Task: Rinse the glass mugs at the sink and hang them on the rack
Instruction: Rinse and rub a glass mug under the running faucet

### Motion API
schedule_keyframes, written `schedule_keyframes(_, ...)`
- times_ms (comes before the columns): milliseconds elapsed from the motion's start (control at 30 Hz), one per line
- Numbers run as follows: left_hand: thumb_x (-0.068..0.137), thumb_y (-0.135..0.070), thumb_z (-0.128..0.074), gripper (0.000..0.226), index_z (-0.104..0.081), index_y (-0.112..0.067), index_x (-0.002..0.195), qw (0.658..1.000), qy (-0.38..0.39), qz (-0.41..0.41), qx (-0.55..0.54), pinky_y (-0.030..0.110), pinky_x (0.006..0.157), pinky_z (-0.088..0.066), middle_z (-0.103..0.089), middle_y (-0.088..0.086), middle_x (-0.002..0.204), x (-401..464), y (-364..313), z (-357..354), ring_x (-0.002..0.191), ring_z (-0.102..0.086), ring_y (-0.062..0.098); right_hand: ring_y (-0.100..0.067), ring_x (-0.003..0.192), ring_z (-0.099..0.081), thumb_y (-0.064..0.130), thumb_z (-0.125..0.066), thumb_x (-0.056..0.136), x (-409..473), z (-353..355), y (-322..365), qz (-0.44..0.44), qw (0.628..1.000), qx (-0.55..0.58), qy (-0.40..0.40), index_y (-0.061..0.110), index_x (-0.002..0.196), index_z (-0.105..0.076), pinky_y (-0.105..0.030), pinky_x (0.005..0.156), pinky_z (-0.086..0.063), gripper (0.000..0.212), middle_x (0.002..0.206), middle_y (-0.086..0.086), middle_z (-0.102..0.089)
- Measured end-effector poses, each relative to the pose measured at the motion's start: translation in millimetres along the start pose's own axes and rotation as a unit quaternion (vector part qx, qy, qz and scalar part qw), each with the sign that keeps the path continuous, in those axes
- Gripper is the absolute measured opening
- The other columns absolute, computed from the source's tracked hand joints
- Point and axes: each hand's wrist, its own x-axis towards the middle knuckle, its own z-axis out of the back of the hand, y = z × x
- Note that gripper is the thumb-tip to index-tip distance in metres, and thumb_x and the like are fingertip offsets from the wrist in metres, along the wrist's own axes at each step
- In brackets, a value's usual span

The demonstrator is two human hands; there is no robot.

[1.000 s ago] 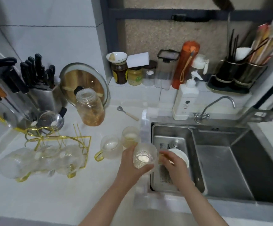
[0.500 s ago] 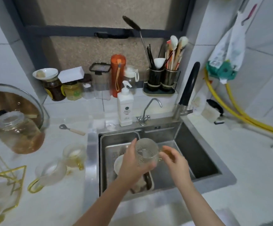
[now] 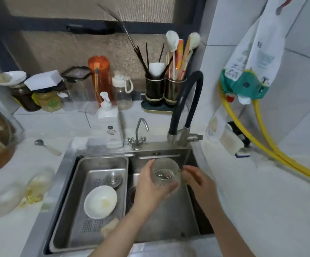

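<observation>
The left hand point(image 3: 150, 184) wraps the body of a glass mug point(image 3: 164, 173) from its left side, the thumb curled along the near rim and the fingers curved round the far wall, so the mug sits upright in a firm cupping grip with its mouth facing up. The right hand point(image 3: 199, 179) meets the mug on its right side — its fingertips close in at the handle, though blur hides whether they pinch it or merely touch it. The mug hangs above the right-hand basin of the steel sink point(image 3: 69, 164), just in front of the black hose faucet point(image 3: 184, 101), and a little water or glare glints inside it. In the left basin a perforated steel tray point(image 3: 93, 227) holds a white bowl point(image 3: 100, 202), with a pale sponge point(image 3: 109, 227) at the tray's near edge. Behind the sink stand a small metal tap point(image 3: 139, 134) and a white pump bottle point(image 3: 110, 123); further back along the wall are an orange bottle point(image 3: 98, 75) and two dark utensil holders point(image 3: 164, 89) full of chopsticks and spoons. On the counter to the left — smeared by motion — two more glass mugs point(image 3: 20, 193) wait close together, and a small spoon point(image 3: 46, 147) lies beyond them. Two yellow hoses point(image 3: 280, 156) run down across the white counter at the right.
</observation>
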Motion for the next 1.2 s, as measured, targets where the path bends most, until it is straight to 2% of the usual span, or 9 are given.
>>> schedule_keyframes(100,0.049,-0.046,-0.084,0.072,-0.049,-0.044,0.112,1.000,-0.014,0.022,-0.011,0.021,0.096,-0.043,-0.059,-0.020,0.113,9,5,-17,0.110,-0.055,-0.004,-0.008,0.096,-0.066,0.029,-0.057,0.093,26,16,-10,-0.013,1.000,0.006,0.003,0.026,0.108,-0.066,-0.024,0.086,-0.052,0.018,0.101,0.008,-0.070)
schedule_keyframes(300,0.044,-0.060,-0.081,0.098,-0.041,-0.034,0.130,0.998,-0.004,0.062,0.015,0.019,0.102,-0.037,-0.050,-0.019,0.125,33,6,-23,0.118,-0.047,-0.007,-0.022,0.107,-0.059,0.027,-0.056,0.095,96,32,-33,-0.043,0.996,-0.070,-0.025,0.010,0.124,-0.058,-0.034,0.096,-0.045,0.034,0.119,-0.007,-0.063)
schedule_keyframes(400,0.043,-0.060,-0.081,0.099,-0.041,-0.033,0.129,0.998,0.010,0.054,0.014,0.009,0.093,-0.034,-0.051,-0.023,0.121,42,3,-22,0.112,-0.046,-0.016,-0.029,0.114,-0.057,0.030,-0.057,0.094,130,34,-47,-0.080,0.993,-0.084,-0.023,0.008,0.134,-0.048,-0.040,0.102,-0.043,0.046,0.131,-0.013,-0.056)
schedule_keyframes(600,0.048,-0.052,-0.085,0.088,-0.041,-0.044,0.123,0.998,0.030,0.048,0.024,0.016,0.102,-0.035,-0.050,-0.023,0.125,55,3,-27,0.117,-0.045,-0.010,-0.031,0.134,-0.041,0.030,-0.055,0.095,172,34,-55,-0.123,0.986,-0.112,-0.019,0.004,0.147,-0.027,-0.038,0.110,-0.030,0.064,0.149,-0.016,-0.037)
schedule_keyframes(667,0.052,-0.040,-0.089,0.082,-0.042,-0.046,0.118,0.998,0.040,0.046,0.013,0.005,0.096,-0.035,-0.049,-0.023,0.124,60,1,-28,0.112,-0.045,-0.016,-0.030,0.136,-0.038,0.029,-0.053,0.097,180,31,-59,-0.132,0.984,-0.122,-0.014,0.004,0.147,-0.025,-0.037,0.111,-0.028,0.063,0.150,-0.016,-0.035)
schedule_keyframes(800,0.046,-0.051,-0.083,0.081,-0.043,-0.048,0.116,0.998,0.046,0.045,0.002,-0.001,0.087,-0.034,-0.053,-0.023,0.121,70,-2,-30,0.111,-0.047,-0.015,-0.030,0.125,-0.047,0.019,-0.049,0.099,191,27,-63,-0.127,0.985,-0.117,-0.023,0.003,0.139,-0.038,-0.028,0.098,-0.032,0.045,0.137,-0.015,-0.050)
schedule_keyframes(933,0.047,-0.051,-0.086,0.086,-0.044,-0.046,0.123,0.998,0.049,0.031,0.002,0.027,0.102,-0.041,-0.055,-0.018,0.123,77,2,-33,0.118,-0.050,0.000,-0.032,0.111,-0.056,0.015,-0.047,0.098,204,25,-70,-0.123,0.982,-0.136,-0.053,-0.001,0.114,-0.057,-0.026,0.088,-0.035,0.025,0.113,-0.017,-0.062)
schedule_keyframes(1033,0.048,-0.049,-0.087,0.083,-0.045,-0.050,0.119,0.998,0.054,0.031,-0.003,0.037,0.101,-0.045,-0.057,-0.016,0.122,81,3,-33,0.116,-0.054,0.003,-0.037,0.095,-0.062,0.015,-0.047,0.097,222,26,-82,-0.151,0.979,-0.123,-0.068,0.000,0.089,-0.061,-0.039,0.084,-0.045,0.023,0.089,-0.017,-0.063)
schedule_keyframes(1200,0.045,-0.056,-0.086,0.092,-0.043,-0.045,0.126,0.998,0.057,0.040,0.004,0.037,0.104,-0.043,-0.056,-0.016,0.125,88,9,-33,0.119,-0.052,0.001,-0.024,0.084,-0.057,0.012,-0.049,0.096,240,32,-93,-0.188,0.978,-0.054,-0.068,-0.001,0.100,-0.066,-0.037,0.082,-0.049,0.021,0.088,-0.011,-0.062)
